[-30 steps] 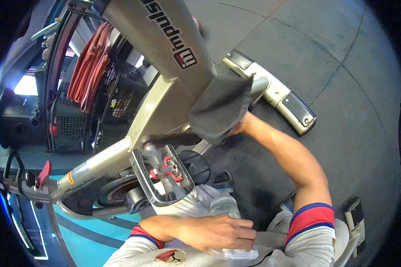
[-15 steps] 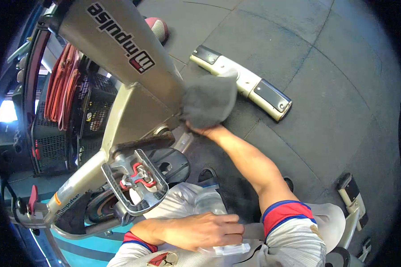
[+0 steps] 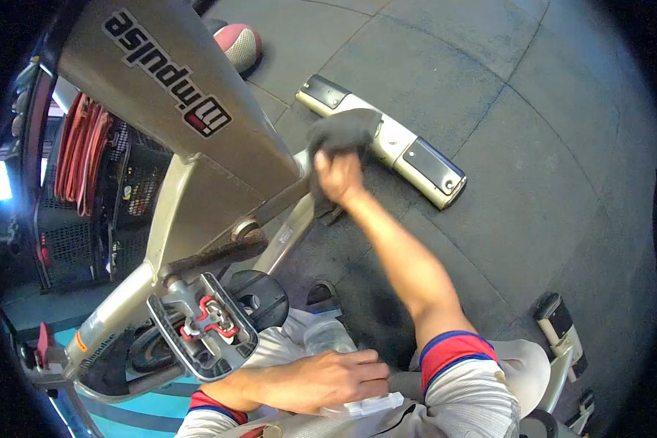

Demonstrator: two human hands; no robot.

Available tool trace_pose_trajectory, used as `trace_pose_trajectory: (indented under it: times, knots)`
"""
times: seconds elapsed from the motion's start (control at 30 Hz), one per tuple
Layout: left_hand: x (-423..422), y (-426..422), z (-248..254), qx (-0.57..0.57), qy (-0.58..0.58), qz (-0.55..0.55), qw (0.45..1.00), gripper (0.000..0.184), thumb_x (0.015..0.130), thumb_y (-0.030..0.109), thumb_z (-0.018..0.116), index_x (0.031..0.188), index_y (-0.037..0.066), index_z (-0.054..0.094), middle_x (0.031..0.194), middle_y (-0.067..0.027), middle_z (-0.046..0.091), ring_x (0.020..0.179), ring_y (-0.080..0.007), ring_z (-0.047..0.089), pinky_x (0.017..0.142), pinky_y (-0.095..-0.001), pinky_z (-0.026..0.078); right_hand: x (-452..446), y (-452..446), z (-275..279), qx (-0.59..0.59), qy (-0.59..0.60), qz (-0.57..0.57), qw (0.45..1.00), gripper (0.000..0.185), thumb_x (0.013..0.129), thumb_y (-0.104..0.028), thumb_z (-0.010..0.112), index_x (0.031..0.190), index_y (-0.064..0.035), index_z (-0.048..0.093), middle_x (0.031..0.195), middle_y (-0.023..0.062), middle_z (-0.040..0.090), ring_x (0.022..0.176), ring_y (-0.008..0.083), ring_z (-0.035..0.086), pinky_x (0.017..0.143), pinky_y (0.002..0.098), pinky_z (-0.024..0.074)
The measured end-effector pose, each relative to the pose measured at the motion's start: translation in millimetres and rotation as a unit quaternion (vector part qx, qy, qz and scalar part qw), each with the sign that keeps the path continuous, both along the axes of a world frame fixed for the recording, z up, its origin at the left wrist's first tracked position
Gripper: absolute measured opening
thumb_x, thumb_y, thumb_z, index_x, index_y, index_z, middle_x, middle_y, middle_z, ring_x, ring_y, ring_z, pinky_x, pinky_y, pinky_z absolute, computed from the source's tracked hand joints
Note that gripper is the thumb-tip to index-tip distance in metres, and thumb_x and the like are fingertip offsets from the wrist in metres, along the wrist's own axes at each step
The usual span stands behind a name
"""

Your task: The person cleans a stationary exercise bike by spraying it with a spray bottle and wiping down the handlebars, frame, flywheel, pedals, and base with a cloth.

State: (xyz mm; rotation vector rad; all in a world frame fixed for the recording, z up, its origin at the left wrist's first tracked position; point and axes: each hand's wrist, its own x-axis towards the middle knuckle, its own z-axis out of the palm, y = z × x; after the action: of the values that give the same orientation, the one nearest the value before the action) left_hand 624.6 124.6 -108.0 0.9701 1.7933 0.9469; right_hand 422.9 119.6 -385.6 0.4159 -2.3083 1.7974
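Observation:
My right hand (image 3: 338, 177) is closed on a dark grey cloth (image 3: 345, 130). It presses or holds the cloth against the light metal bar low on the exercise bike's frame (image 3: 219, 175), where the bar meets the rear foot; exact contact is hard to see. Near my lap, my left hand (image 3: 336, 379) is wrapped round a clear plastic bottle (image 3: 327, 336), whose whitish end (image 3: 376, 405) sticks out below the fingers. The bike's beige foot bar (image 3: 398, 146) with black end pads lies just beyond the cloth. A pedal (image 3: 204, 325) with red parts is left of my left hand.
A red and white ball (image 3: 239, 47) rests on the dark tiled floor (image 3: 540, 175). Black mesh baskets (image 3: 77, 252) and hanging orange-red bands (image 3: 84, 153) are at the left. Another beige foot bar (image 3: 562, 332) stands at the right.
My right hand and the cloth have moved up, away from me, so the back of the hand now shows. The view has shifted slightly. My left hand still holds the bottle.

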Motion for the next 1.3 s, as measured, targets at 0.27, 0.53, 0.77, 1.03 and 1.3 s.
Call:
trace_pose_trajectory:
  times: [0.27,0.53,0.77,1.03,1.3]
  knots:
    - [-14.7,3.7,-21.6,0.002,0.011,0.019,1.0,0.048,0.066,0.008,0.068,0.111,-0.003,0.057,0.104,-0.0112,0.052,0.099,-0.0302,0.051,0.075,-0.038,0.053,-53.8,79.3,-41.0,0.248,-0.074,0.059,0.964,0.044,0.096,-0.031,0.053,0.102,0.0106,0.066,0.101,0.033,0.066,0.106,0.0467,0.06,0.097,0.0484,0.0458]
    - [-7.6,8.7,-11.8,-0.004,-0.014,0.002,1.0,0.047,0.065,0.006,0.069,0.11,-0.002,0.055,0.106,-0.0102,0.05,0.101,-0.0283,0.051,0.073,-0.0369,0.057,-8.5,36.6,-37.1,0.091,-0.071,-0.073,0.991,0.055,0.101,-0.034,0.043,0.081,0.0094,0.068,0.087,0.0302,0.067,0.082,0.0463,0.066,0.081,0.0515,0.0496]
    - [2.7,-3.3,-12.3,-0.002,-0.002,0.006,1.0,0.043,0.071,0.01,0.066,0.11,-0.001,0.054,0.107,-0.0106,0.05,0.103,-0.0281,0.051,0.068,-0.0347,0.058,136.6,-44.2,-66.2,0.213,-0.04,0.136,0.967,0.037,0.095,-0.03,0.05,0.094,0.0005,0.072,0.097,0.0236,0.07,0.09,0.0389,0.067,0.083,0.0502,0.0501]
    - [13.8,-20.6,3.3,-0.047,-0.025,0.052,0.997,0.047,0.069,0.01,0.066,0.113,-0.002,0.055,0.108,-0.0113,0.05,0.103,-0.0279,0.051,0.07,-0.0348,0.059,70.4,-63.9,-81.8,0.213,0.059,0.04,0.974,0.021,0.085,-0.023,0.055,0.08,-0.0125,0.072,0.071,0.0099,0.07,0.066,0.0272,0.068,0.053,0.0442,0.0499]
    - [30.3,-17.9,7.6,-0.047,-0.032,0.071,0.996,0.051,0.065,0.006,0.067,0.114,-0.003,0.054,0.112,-0.0116,0.049,0.106,-0.0276,0.05,0.071,-0.0344,0.06,155.8,-70.6,-76.9,0.296,0.278,0.325,0.854,0.024,0.08,-0.029,0.058,0.075,-0.0113,0.074,0.083,0.0073,0.068,0.092,0.0279,0.062,0.09,0.0431,0.0458]
